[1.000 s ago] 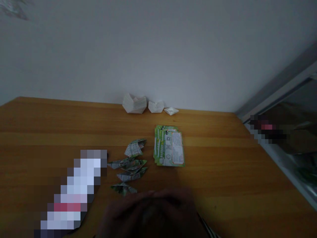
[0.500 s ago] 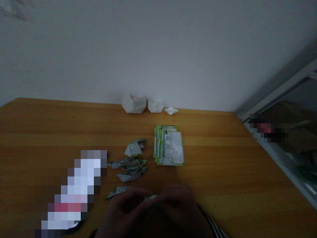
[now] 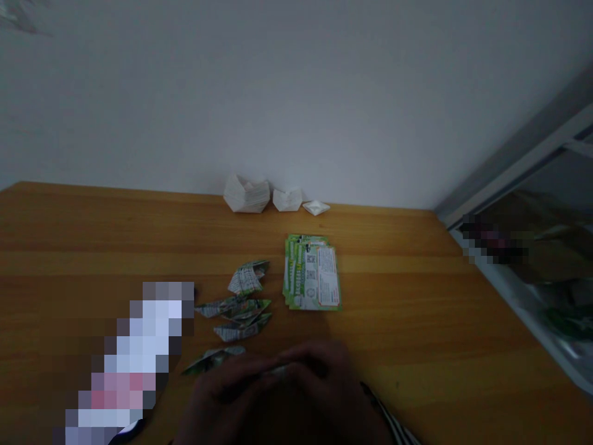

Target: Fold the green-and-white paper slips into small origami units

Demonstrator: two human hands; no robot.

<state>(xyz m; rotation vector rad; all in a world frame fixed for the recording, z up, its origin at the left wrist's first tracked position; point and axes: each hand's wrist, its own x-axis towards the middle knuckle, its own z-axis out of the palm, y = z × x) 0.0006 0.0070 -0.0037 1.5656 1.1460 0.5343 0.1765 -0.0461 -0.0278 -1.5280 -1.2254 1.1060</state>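
Close to the table's front edge, my left hand (image 3: 225, 389) and my right hand (image 3: 319, 380) meet with fingertips pinched together. A small piece of folded paper (image 3: 279, 371) shows pale between them, mostly covered by the fingers. Just beyond my left hand lies a folded printed paper piece (image 3: 215, 356), partly hidden by the hand. Several more green-and-white folded pieces (image 3: 243, 330) lie in a loose column farther away, the farthest folded piece (image 3: 248, 277) standing taller. To their right rests a stack of printed leaflets (image 3: 319, 278), green edged and slightly fanned.
Against the wall stand a large white folded-paper form (image 3: 248, 196), a smaller one (image 3: 287, 199) and a little white paper boat (image 3: 316, 207). A blurred-out phone-like object (image 3: 143, 346) lies left on the wooden table (image 3: 407, 296). A framed opening (image 3: 523, 179) borders the right side.
My fingers have shifted around the small paper, and the right fingers now bend over it more. The whole view has moved slightly, so the things on the table appear farther left.
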